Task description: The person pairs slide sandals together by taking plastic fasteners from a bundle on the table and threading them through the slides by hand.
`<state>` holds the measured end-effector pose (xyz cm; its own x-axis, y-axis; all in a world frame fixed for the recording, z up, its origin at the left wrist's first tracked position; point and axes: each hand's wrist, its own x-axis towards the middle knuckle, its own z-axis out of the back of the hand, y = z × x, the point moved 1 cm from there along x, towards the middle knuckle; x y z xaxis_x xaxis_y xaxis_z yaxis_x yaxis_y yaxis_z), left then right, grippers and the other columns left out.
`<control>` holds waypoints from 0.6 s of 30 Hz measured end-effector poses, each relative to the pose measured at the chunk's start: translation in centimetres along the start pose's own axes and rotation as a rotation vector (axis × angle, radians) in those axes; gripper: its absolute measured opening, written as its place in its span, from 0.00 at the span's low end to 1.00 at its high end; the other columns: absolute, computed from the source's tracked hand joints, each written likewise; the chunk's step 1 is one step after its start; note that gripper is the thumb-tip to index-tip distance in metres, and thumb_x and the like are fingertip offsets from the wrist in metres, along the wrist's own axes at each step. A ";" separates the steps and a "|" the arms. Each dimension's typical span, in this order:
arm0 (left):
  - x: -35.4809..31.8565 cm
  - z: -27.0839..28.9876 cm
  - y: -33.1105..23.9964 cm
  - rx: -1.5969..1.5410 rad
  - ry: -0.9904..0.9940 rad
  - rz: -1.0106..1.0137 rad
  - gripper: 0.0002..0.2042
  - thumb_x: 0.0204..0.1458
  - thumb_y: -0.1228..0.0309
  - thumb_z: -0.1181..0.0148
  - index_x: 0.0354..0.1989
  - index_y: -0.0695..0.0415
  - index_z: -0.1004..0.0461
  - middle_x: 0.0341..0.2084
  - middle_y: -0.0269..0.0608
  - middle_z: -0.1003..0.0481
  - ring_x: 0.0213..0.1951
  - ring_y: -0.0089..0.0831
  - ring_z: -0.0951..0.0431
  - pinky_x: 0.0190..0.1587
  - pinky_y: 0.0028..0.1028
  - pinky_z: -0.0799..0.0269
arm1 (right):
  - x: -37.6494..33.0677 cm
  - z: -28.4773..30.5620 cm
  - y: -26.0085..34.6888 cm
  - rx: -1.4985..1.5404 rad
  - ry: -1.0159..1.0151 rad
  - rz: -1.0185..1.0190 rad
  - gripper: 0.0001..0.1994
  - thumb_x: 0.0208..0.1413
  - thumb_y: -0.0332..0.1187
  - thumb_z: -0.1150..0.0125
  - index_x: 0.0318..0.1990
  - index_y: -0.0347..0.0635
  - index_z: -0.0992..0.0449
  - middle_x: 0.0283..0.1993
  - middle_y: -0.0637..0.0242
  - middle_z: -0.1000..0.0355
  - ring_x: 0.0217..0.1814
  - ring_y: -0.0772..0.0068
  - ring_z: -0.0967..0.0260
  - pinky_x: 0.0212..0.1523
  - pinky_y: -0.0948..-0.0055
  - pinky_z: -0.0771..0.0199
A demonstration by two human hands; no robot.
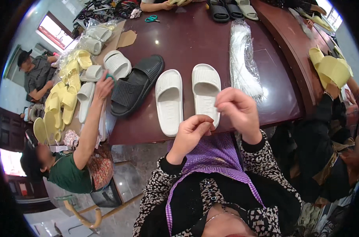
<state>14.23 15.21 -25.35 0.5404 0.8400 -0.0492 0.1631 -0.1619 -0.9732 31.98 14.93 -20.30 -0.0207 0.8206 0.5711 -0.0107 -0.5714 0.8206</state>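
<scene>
Slippers (168,112), a white pair, lie just ahead of the hands (190,137)

Small footwear workshop, likely: big dark-red counter (187,39), white slippers (168,106) near, yellow slippers (70,98) at left, bundle of thin white strips (239,55) right, teal scissors (151,18) far side, co-worker in green (67,173) left, other people (39,75) around.
</scene>
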 end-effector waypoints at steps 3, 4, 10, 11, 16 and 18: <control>-0.3 0.2 -0.5 0.041 0.011 0.072 0.07 0.57 0.80 0.48 0.42 0.66 0.26 0.35 0.37 0.24 0.30 0.20 0.27 0.34 0.18 0.30 | -0.2 1.3 0.8 0.154 -0.094 -0.219 0.03 0.56 0.19 0.48 0.32 0.34 0.29 0.31 0.61 0.29 0.28 0.78 0.34 0.29 0.79 0.33; -0.4 0.2 -0.8 0.063 0.020 0.110 0.06 0.57 0.80 0.47 0.40 0.66 0.26 0.34 0.37 0.25 0.30 0.19 0.27 0.33 0.18 0.30 | -0.2 1.8 0.9 0.178 -0.127 -0.201 0.03 0.56 0.19 0.49 0.32 0.35 0.30 0.31 0.61 0.29 0.27 0.78 0.34 0.28 0.80 0.33; -2.0 0.0 -3.0 0.449 -0.045 -0.251 0.05 0.51 0.83 0.43 0.36 0.66 0.25 0.31 0.41 0.26 0.29 0.27 0.25 0.32 0.23 0.29 | -0.3 2.1 0.8 0.143 -0.240 -0.285 0.04 0.57 0.22 0.49 0.31 0.35 0.29 0.27 0.65 0.29 0.23 0.81 0.35 0.24 0.82 0.34; -2.5 0.0 -3.7 0.623 -0.104 -0.395 0.05 0.49 0.83 0.42 0.35 0.66 0.25 0.31 0.43 0.26 0.29 0.30 0.25 0.32 0.24 0.29 | -0.5 2.1 0.7 0.141 -0.245 -0.285 0.04 0.57 0.22 0.49 0.31 0.35 0.29 0.27 0.65 0.29 0.23 0.81 0.35 0.24 0.82 0.34; -5.0 0.1 -3.3 0.994 -0.210 -0.575 0.06 0.45 0.83 0.39 0.33 0.65 0.25 0.30 0.47 0.27 0.30 0.40 0.24 0.33 0.30 0.28 | -3.5 1.5 -3.0 0.008 -0.076 -0.671 0.05 0.56 0.26 0.44 0.29 0.36 0.27 0.22 0.70 0.30 0.20 0.83 0.34 0.19 0.80 0.36; -5.6 0.1 -2.2 0.997 -0.194 -0.548 0.06 0.45 0.83 0.39 0.33 0.65 0.25 0.30 0.47 0.27 0.30 0.40 0.24 0.33 0.30 0.27 | -5.2 1.2 -4.9 -0.074 0.015 -0.742 0.07 0.55 0.28 0.42 0.27 0.35 0.27 0.20 0.71 0.30 0.19 0.83 0.33 0.17 0.79 0.37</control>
<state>10.77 10.97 -22.97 0.4485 0.7505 0.4854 -0.4348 0.6577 -0.6151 33.38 13.47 -27.23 0.0049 0.9910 -0.1334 -0.0946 0.1333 0.9866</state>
